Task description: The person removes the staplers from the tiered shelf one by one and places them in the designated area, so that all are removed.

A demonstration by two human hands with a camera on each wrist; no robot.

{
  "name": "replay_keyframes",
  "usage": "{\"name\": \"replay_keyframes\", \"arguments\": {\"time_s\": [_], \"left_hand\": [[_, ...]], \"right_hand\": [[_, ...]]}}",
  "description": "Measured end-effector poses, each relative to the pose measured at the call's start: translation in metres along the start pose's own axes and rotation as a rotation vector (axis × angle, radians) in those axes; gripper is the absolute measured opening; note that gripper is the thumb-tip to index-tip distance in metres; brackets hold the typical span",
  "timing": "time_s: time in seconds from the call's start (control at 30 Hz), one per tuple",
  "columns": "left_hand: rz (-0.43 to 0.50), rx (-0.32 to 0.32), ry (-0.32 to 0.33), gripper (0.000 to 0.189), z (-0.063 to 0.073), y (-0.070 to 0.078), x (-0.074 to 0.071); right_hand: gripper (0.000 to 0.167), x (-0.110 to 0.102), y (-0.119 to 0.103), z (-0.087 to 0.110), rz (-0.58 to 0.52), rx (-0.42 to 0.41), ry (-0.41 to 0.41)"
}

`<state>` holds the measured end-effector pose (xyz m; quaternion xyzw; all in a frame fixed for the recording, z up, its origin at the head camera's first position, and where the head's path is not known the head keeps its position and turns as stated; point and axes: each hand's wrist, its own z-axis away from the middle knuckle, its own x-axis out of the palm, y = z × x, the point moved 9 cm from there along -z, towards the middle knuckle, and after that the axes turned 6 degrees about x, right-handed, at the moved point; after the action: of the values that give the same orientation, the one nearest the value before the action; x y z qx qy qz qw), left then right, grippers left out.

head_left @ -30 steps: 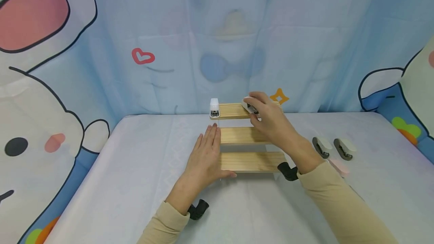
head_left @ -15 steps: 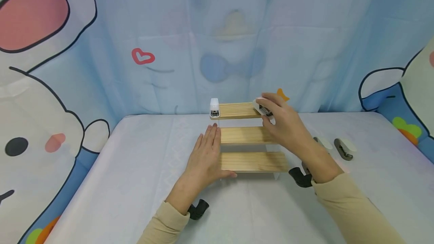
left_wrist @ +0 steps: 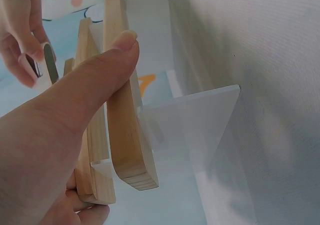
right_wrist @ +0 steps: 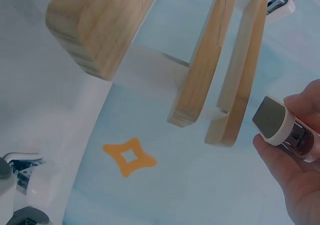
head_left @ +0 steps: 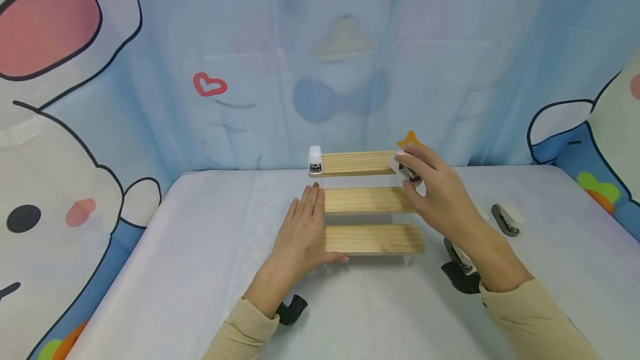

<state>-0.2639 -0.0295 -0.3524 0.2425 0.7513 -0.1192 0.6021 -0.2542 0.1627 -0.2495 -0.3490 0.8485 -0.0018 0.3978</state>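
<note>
A three-tier rack of pale wooden planks [head_left: 369, 239] on clear supports stands mid-table. My left hand [head_left: 302, 232] rests along its left side, fingers straight. Its thumb [left_wrist: 107, 62] lies against the front plank's edge. Between thumb and fingers my right hand [head_left: 442, 196] pinches a small white stapler [head_left: 407, 170] at the right end of the top plank. A narrow gap shows between this stapler's dark base [right_wrist: 270, 117] and the plank in the right wrist view. Another white stapler [head_left: 315, 161] stands on the top plank's left end.
To the right on the white-covered table lie a white-and-grey stapler [head_left: 507, 220] and another stapler [head_left: 462, 257], partly behind the right wrist. A blue cartoon curtain [head_left: 250, 26] hangs behind the table.
My right hand has moved right along the top plank with the stapler, from near its middle to its right end. The left hand stays on the rack.
</note>
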Motion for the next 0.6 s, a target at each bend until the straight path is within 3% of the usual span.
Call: {"name": "replay_keyframes", "arguments": {"time_s": [0.23,0.6], "left_hand": [[0.004,0.004,-0.001,0.137,0.001,0.0,0.0],[0.008,0.001,-0.003,0.137,0.001,0.0,0.0]], "right_hand": [[0.053,-0.012,0.005,0.01,0.028,0.015,0.044],[0.057,-0.023,0.023,0.031,0.086,0.11,0.041]]}}
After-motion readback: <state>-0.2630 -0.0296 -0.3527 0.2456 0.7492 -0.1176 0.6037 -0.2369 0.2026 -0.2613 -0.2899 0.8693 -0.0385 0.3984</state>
